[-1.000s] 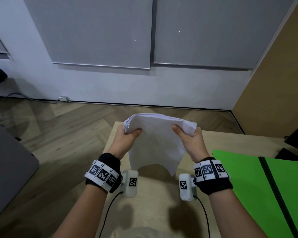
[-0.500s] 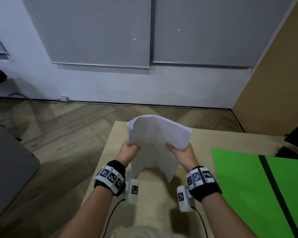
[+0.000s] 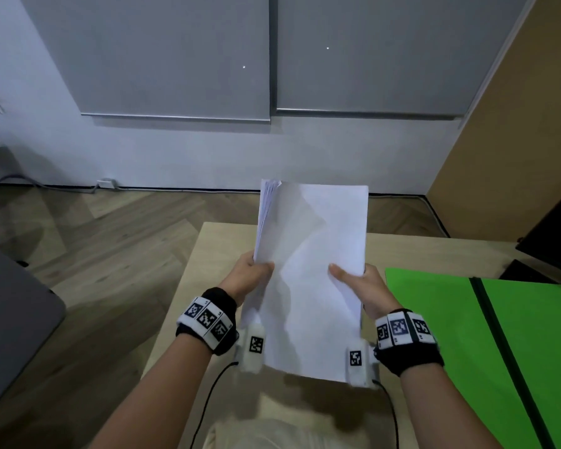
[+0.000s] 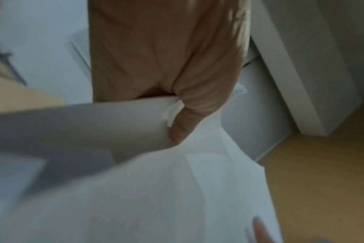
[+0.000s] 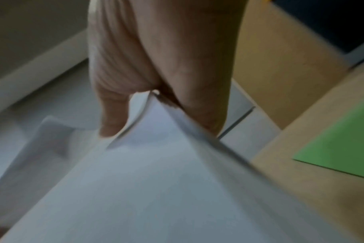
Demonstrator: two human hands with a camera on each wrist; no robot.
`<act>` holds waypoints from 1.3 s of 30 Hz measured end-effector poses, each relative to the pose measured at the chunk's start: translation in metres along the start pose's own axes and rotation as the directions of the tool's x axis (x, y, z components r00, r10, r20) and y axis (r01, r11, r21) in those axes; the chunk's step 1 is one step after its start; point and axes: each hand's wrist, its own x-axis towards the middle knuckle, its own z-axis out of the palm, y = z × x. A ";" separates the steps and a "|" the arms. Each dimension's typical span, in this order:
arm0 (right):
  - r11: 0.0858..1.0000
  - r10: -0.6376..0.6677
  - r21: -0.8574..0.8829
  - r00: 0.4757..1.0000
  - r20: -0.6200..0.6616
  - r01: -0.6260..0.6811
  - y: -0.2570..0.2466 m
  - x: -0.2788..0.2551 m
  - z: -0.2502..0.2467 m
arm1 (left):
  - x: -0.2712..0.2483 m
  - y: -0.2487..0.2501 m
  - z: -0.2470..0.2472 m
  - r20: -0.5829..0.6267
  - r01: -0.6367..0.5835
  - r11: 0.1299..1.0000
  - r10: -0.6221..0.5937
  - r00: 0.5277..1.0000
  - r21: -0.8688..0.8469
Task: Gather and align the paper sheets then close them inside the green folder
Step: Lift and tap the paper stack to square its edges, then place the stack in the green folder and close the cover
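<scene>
Left hand [image 3: 251, 275]: grips the left edge of the sheets, thumb on the front face; a second ago it held the top corner of a drooping stack.
Sheets [image 3: 314, 270]: now stand upright above the table [image 3: 214, 251], held between both hands, long sides vertical. Earlier they were bent over forward and sagging. The upper left corner fans apart slightly; the front sheet shows creases.
Right hand [image 3: 363, 288]: grasps the right edge, thumb across the front; its hold has slid lower along the edge since then.
Folder [image 3: 467, 335]: lies open on the table, right of the right hand, unchanged.
</scene>
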 end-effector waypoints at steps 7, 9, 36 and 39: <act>0.961 0.215 -0.151 0.971 -0.108 -0.230 0.067 -0.005 -0.067 | 0.012 -0.033 0.067 0.125 0.314 0.949 -0.307 0.944 -0.038; 0.947 0.231 -0.183 0.956 -0.180 -0.264 0.075 -0.003 -0.093 | 0.019 -0.046 0.090 0.149 0.400 0.916 -0.390 0.909 -0.044; 0.697 0.397 -0.313 0.710 -0.581 -0.646 0.115 -0.023 -0.358 | 0.029 -0.080 0.347 -0.067 0.523 0.827 -0.521 0.851 0.209; 0.724 0.431 -0.266 0.718 -0.546 -0.637 0.111 -0.023 -0.364 | 0.028 -0.079 0.353 -0.040 0.454 0.865 -0.457 0.889 0.214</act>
